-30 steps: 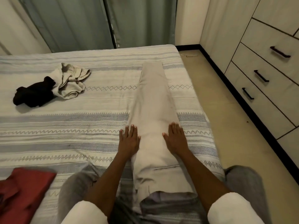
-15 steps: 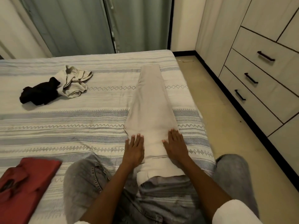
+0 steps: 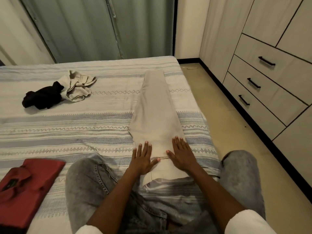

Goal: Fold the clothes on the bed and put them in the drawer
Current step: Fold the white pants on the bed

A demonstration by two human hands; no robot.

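Beige trousers [image 3: 155,112] lie lengthwise on the striped bed [image 3: 84,130], folded leg on leg, with the waist end nearest me. My left hand [image 3: 143,159] rests flat on the left part of the waist end, fingers spread. My right hand [image 3: 182,153] presses flat on the right part, palm down. A crumpled beige garment [image 3: 76,86] and a black garment [image 3: 43,97] lie together at the far left of the bed. A folded red shirt [image 3: 25,184] sits at the near left. The drawers [image 3: 265,81] with black handles are on the right, all closed.
My knees in grey jeans [image 3: 87,184] rest on the bed's near edge. Bare tan floor [image 3: 224,125] runs between the bed and the wardrobe. Green curtains [image 3: 94,27] hang behind the bed.
Both hands have slid along the trousers toward the waist end, and the head has lifted back, so more of the room and my knees show.
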